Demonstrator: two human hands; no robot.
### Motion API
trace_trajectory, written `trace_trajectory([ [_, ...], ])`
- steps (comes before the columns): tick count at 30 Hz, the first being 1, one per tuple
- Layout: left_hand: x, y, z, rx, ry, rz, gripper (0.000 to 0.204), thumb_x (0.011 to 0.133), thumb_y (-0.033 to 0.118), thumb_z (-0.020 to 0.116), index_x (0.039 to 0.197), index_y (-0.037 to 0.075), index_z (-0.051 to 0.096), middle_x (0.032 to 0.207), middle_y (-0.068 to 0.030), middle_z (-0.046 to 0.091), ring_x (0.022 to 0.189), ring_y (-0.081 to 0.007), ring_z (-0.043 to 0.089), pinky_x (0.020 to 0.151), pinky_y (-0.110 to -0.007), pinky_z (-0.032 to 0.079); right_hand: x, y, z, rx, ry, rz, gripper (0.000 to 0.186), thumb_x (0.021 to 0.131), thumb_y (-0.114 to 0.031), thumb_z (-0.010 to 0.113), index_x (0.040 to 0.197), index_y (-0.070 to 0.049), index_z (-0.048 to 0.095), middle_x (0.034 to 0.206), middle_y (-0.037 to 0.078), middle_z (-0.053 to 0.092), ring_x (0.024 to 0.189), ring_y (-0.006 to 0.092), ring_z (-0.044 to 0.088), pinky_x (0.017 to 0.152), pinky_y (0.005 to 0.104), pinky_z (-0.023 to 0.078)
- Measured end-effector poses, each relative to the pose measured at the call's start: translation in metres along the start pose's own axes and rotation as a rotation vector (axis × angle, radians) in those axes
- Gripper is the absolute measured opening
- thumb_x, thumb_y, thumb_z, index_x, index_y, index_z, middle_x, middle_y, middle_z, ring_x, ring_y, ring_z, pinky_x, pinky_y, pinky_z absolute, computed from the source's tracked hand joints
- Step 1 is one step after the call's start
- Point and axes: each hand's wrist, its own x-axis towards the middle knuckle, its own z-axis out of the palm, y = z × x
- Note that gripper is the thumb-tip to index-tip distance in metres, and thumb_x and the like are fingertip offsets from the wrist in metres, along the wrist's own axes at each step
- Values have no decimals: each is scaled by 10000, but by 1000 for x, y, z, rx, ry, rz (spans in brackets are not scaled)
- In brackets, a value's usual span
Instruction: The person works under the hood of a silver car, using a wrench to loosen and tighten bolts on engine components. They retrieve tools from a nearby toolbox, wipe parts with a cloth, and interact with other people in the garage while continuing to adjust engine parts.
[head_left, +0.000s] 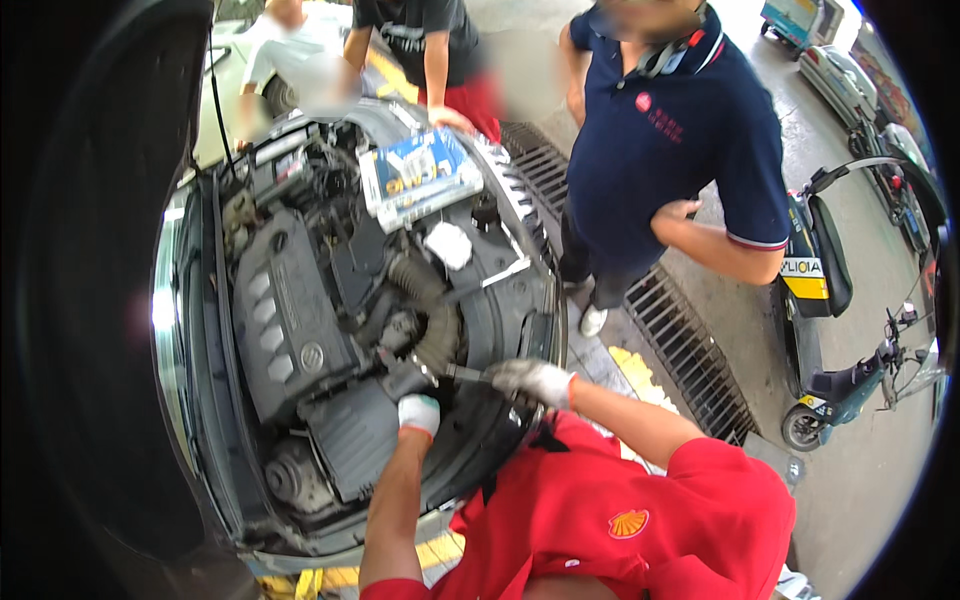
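Both my hands wear white work gloves and reach into the open engine bay of a car. My right hand [535, 381] is closed around a straight-shafted hand tool [466, 374], perhaps a screwdriver. Its shaft points left, to the end of the ribbed air intake hose [440, 335]. Close by, my left hand [418, 412] is closed by the dark air filter box [352, 440], below the grey duct piece [408, 377]. Its fingertips are hidden, so what they hold does not show. The plastic engine cover [290, 310] lies left of the hose.
A blue and white box [420, 172] and a crumpled white cloth [448, 246] lie on the engine bay's far side. A person in a navy shirt [665, 130] stands at the car's front; two others stand farther back. A floor grate [690, 350] and a scooter [840, 390] are at right.
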Motion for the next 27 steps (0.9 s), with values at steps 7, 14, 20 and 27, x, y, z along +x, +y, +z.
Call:
trace_trajectory([
  [7, -3, 0, 7, 35, 7, 13, 255, 1006, 190, 592, 919, 188, 831, 900, -62, 816, 857, -288, 801, 688, -467, 597, 9, 51, -35, 320, 315, -77, 324, 1086, -335, 654, 1234, -50, 692, 855, -22, 643, 666, 71, 578, 564, 237, 479],
  [14, 1, -1, 8, 13, 13, 4, 233, 982, 171, 602, 937, 192, 830, 907, -71, 817, 847, -293, 801, 675, -465, 595, 56, 19, -29, 196, 554, -60, 292, 1074, -332, 626, 1121, -44, 634, 885, 49, 676, 632, 123, 602, 534, 287, 496],
  [20, -6, 1, 2, 30, -17, -40, 199, 930, 148, 652, 906, 188, 845, 910, -69, 822, 870, -281, 803, 669, -448, 599, 104, 39, -50, -329, 692, -133, 393, 1023, -265, 647, 1338, -31, 650, 1047, 144, 734, 821, 241, 703, 749, 366, 577],
  [27, 2, 5, 3, 26, 26, -50, 198, 927, 128, 656, 941, 174, 849, 964, -76, 811, 902, -283, 800, 693, -437, 607, 119, 76, -74, -623, 841, -310, 328, 1015, -255, 640, 1264, -50, 705, 1219, 187, 727, 981, 313, 755, 883, 411, 597],
])
